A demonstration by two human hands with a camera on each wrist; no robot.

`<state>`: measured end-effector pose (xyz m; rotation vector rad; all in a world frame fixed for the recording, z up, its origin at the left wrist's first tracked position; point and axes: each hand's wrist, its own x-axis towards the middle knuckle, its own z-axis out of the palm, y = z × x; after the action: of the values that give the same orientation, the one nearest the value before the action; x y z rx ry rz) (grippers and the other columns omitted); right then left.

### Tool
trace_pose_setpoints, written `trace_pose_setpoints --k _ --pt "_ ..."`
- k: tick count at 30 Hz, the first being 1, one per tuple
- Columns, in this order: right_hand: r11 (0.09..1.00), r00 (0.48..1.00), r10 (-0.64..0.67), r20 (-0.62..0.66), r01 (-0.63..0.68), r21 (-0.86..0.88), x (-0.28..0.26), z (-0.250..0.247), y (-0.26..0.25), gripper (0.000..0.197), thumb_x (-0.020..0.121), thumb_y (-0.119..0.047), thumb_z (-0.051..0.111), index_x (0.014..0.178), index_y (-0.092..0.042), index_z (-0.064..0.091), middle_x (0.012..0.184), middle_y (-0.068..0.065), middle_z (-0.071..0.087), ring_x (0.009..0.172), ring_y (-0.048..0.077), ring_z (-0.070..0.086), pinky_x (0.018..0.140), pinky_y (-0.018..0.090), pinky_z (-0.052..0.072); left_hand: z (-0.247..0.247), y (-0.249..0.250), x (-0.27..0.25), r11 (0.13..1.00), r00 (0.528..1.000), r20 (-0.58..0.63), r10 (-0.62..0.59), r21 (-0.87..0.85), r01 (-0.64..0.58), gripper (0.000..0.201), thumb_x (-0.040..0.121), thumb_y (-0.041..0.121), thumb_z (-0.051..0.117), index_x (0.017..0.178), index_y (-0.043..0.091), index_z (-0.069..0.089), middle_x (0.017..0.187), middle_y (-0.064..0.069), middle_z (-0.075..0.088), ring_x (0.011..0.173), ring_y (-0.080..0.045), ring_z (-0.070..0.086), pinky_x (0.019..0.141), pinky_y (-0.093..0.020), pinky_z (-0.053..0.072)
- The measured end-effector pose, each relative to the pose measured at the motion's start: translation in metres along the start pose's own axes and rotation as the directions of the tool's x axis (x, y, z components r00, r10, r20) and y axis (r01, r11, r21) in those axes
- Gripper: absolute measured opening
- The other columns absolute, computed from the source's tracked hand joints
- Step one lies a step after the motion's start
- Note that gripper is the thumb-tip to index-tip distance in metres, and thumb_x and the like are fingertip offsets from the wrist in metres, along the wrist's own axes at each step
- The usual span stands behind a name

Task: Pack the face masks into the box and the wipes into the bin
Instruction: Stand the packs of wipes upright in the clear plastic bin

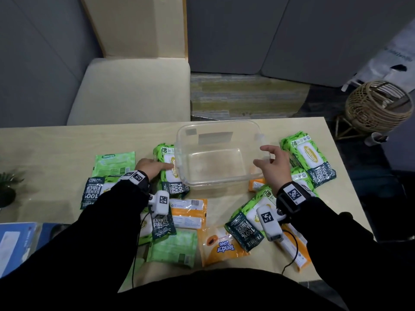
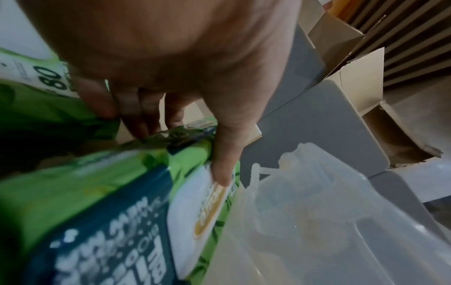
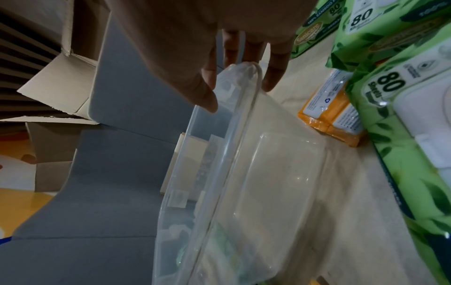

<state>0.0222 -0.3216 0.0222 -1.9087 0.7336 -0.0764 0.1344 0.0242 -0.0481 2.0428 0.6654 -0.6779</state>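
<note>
Our left hand (image 1: pixel 151 167) grasps a green pack (image 1: pixel 174 187) of wipes just left of the clear bin (image 1: pixel 224 185) on the table (image 1: pixel 56 149), while our right hand (image 1: pixel 272 163) hovers loose-fingered at the bin's right rim.

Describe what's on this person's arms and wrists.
The left sleeve and right sleeve are long and black. The left hand and right hand are bare. Each wrist carries a black strap with a white checker-like marker and a white camera unit with another marker, trailing a black cable.
</note>
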Motion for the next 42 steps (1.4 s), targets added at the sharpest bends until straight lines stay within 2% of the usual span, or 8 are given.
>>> trace_pose_setpoints --k 10,16,20,24,27,31,36,42 --pt "0.997 0.996 0.028 0.081 -0.034 0.073 0.004 -0.009 0.007 0.034 0.082 -0.012 0.072 0.1 -0.041 0.07 0.136 0.004 0.051 0.099 0.036 0.066 0.078 0.04 0.056 -0.066 0.03 -0.069 0.92 0.923 -0.353 0.154 -0.29 -0.264 0.084 0.05 0.033 0.093 0.128 0.021 0.064 0.115 0.0 0.076 0.097 -0.02 0.075 0.095 -0.046 0.06" --pt "0.998 0.997 -0.049 0.052 0.05 -0.029 -0.005 -0.014 -0.01 0.027 0.084 -0.039 0.078 0.109 -0.035 0.068 0.136 0.004 0.053 0.123 0.021 0.051 0.105 0.043 0.044 -0.104 0.079 -0.153 0.641 0.852 -0.411 0.323 -0.568 -0.517 0.056 0.078 0.023 0.087 0.127 0.011 0.064 0.111 -0.001 0.078 0.098 -0.018 0.077 0.08 -0.037 0.063" --pt "0.897 0.88 -0.442 0.176 0.439 0.058 -0.04 -0.018 -0.055 0.074 0.076 -0.055 0.081 0.138 -0.03 0.052 0.142 -0.011 0.051 0.133 0.009 0.048 0.109 0.037 0.045 -0.051 0.107 -0.184 0.487 0.955 -0.009 0.298 -0.859 -0.16 0.04 0.092 0.025 0.074 0.129 0.011 0.067 0.112 -0.008 0.078 0.09 -0.019 0.076 0.07 -0.037 0.064" --pt "0.796 0.755 -0.604 0.255 0.579 0.174 -0.055 -0.005 -0.074 0.121 0.062 -0.043 0.097 0.155 -0.027 0.022 0.156 -0.007 0.038 0.142 0.009 0.045 0.107 0.038 0.049 0.029 0.117 -0.194 0.356 0.897 0.391 0.204 -0.884 0.304 0.049 0.094 0.031 0.074 0.136 0.008 0.063 0.124 -0.015 0.074 0.105 -0.027 0.075 0.076 -0.043 0.065" --pt "0.827 0.809 -0.561 0.176 0.54 0.159 -0.032 -0.014 -0.075 0.122 0.059 -0.034 0.101 0.154 -0.024 0.024 0.154 -0.007 0.04 0.141 0.007 0.045 0.108 0.045 0.051 0.068 0.124 -0.187 0.421 0.86 0.496 0.124 -0.81 0.407 0.06 0.09 0.039 0.078 0.138 0.006 0.062 0.125 -0.015 0.073 0.111 -0.029 0.073 0.061 -0.037 0.064" --pt "0.781 0.756 -0.595 0.272 0.624 -0.023 0.006 -0.039 -0.075 0.12 0.058 -0.032 0.1 0.156 -0.021 0.031 0.152 -0.004 0.044 0.138 0.01 0.048 0.112 0.043 0.048 0.09 0.13 -0.171 0.505 0.837 0.54 0.095 -0.75 0.427 0.054 0.092 0.033 0.077 0.134 0.003 0.062 0.12 -0.023 0.073 0.104 -0.037 0.073 0.073 -0.043 0.064" --pt "0.74 0.684 -0.562 0.466 0.667 -0.086 0.046 -0.053 -0.078 0.113 0.058 -0.019 0.099 0.154 -0.022 0.039 0.147 -0.001 0.048 0.133 0.015 0.051 0.109 0.045 0.05 0.094 0.12 -0.154 0.842 0.95 0.307 0.06 -0.527 0.117 0.07 0.08 0.031 0.088 0.14 0.017 0.055 0.126 -0.01 0.056 0.117 -0.032 0.056 0.093 -0.044 0.053" --pt "0.623 0.579 -0.473 0.664 0.753 -0.213 0.083 -0.041 -0.071 0.115 0.06 -0.02 0.099 0.157 -0.018 0.036 0.146 -0.001 0.048 0.129 0.017 0.05 0.106 0.032 0.046 0.107 0.13 -0.146 0.899 0.881 0.449 0.147 -0.432 0.069 0.038 0.095 0.026 0.071 0.132 0.029 0.063 0.123 -0.009 0.066 0.111 -0.034 0.066 0.099 -0.054 0.051"
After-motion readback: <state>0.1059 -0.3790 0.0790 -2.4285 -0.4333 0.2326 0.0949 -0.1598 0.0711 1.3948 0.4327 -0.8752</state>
